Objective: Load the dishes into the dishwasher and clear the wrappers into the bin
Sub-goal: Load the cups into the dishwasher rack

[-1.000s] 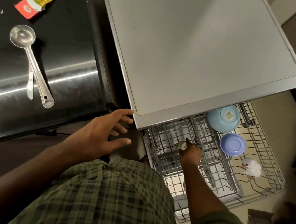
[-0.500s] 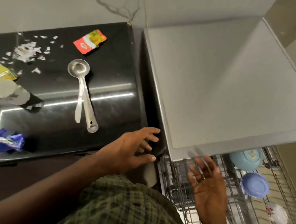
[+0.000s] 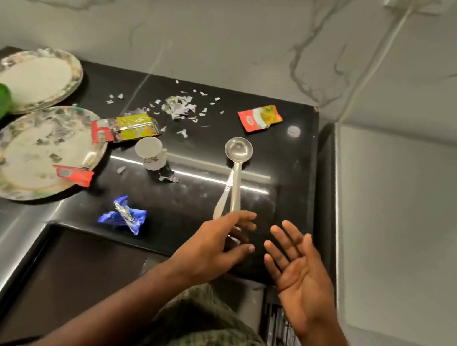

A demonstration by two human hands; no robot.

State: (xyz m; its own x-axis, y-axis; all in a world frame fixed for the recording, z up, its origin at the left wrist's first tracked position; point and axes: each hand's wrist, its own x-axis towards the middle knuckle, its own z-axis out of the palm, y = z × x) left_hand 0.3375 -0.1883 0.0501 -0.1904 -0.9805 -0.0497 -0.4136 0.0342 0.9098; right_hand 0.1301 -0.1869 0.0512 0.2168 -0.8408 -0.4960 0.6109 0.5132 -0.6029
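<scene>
Head view: wrappers' point(image 3: 259, 117) print unreadable

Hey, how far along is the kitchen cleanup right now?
Early. No loaded dishes show now. In hand: the left hand reaches the ladle handle; the right hand is open and empty. Left: the cup, two plates, the red packet, blue wrapper and paper scraps on the counter.
</scene>
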